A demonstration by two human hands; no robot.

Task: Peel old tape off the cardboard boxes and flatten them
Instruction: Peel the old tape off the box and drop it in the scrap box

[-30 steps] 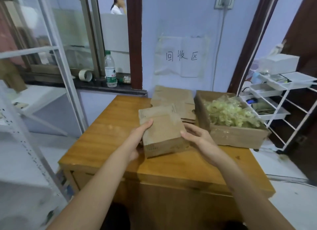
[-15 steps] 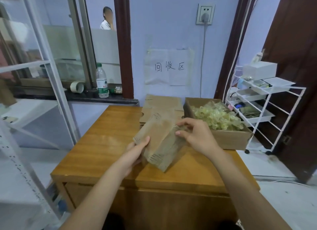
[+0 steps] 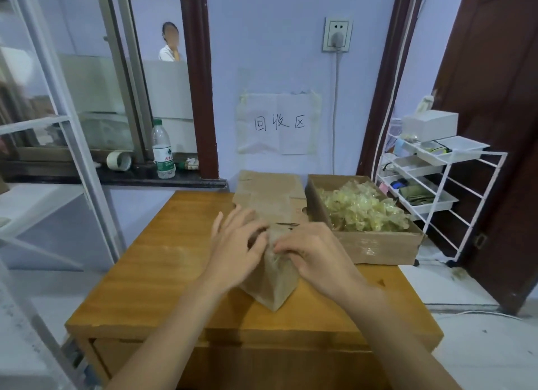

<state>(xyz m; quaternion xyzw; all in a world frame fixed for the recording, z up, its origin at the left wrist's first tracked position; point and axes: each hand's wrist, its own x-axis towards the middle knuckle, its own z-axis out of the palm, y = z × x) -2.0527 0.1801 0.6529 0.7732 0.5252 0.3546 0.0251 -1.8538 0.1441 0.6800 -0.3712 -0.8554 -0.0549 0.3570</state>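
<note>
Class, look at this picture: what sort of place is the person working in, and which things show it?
Probably a small recycling corner of a workroom: a handwritten wall sign reads "recycling area", flattened cardboard is stacked on the wooden table, and an open box holds peeled tape.

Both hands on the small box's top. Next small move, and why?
Probably pull the pinched tape up and away. The right hand pinches at the top of the small cardboard box, which still stands unflattened on the wooden table; the left hand braces it with spread fingers.
</note>
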